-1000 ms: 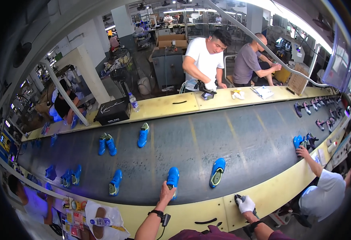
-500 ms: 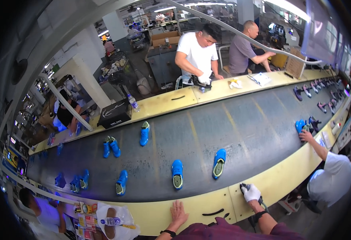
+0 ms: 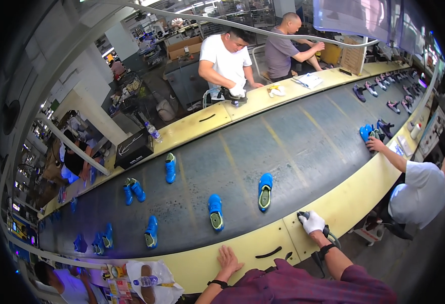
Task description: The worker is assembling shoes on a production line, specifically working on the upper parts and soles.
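Note:
My left hand [image 3: 228,261] is bare and lies flat, fingers spread, on the near yellow ledge [image 3: 260,238]. In a white glove, my right hand [image 3: 313,223] is closed around a dark corded hand tool [image 3: 300,215] resting on or just over the same ledge. Most of the tool is hidden by the glove. Beyond the ledge, on the dark conveyor belt [image 3: 243,157], a blue shoe [image 3: 265,192] with a pale green lining is nearest to my right hand. A second blue shoe [image 3: 216,213] lies beyond my left hand. Neither hand touches a shoe.
More blue shoes [image 3: 151,232] sit along the belt to the left. Across it, a person [image 3: 225,61] uses a dark tool beside another seated person. A co-worker [image 3: 417,187] at right reaches onto a blue shoe. A bottle [image 3: 145,281] lies on a white bag at lower left.
The whole view has shifted, with the far side sliding left and up in the picture. My left hand stays flat on the ledge and my right hand keeps its grip on the tool.

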### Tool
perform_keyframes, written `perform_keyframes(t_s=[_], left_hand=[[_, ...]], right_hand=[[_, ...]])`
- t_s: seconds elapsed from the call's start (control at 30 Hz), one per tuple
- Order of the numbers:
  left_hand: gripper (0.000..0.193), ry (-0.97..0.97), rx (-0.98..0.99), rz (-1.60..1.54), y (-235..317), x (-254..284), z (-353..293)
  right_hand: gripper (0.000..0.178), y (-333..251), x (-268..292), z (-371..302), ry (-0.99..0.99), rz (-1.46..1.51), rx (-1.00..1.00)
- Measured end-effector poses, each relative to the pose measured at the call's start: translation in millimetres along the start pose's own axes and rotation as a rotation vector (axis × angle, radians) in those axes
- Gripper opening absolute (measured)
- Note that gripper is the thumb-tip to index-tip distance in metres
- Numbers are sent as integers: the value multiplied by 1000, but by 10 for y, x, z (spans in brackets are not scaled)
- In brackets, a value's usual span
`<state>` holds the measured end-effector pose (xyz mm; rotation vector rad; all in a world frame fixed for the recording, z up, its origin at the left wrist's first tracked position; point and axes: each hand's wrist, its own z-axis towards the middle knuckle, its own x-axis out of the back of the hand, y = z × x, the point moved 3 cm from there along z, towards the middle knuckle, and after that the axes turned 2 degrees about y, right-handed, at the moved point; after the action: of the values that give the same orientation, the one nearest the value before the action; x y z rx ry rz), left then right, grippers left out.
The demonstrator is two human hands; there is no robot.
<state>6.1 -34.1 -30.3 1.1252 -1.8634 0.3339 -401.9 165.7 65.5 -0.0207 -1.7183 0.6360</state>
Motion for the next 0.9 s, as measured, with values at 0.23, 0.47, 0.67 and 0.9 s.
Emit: perform_keyframes(t_s=[0.23,0.47,0.67,0.9], left_hand=[[133,-57,42,39,122,40,36],[136,-97,43,67,218,62,77],[137,-88,66,87,288,47,72],[136,-94,70,89,342,-53,89]], right_hand=[[47,-21,144,5,-22,-17,-10],[44,35,183,64,-30,-7,-18],[45,117,138,131,1,-6,25],[46,199,164,121,6,11,8]])
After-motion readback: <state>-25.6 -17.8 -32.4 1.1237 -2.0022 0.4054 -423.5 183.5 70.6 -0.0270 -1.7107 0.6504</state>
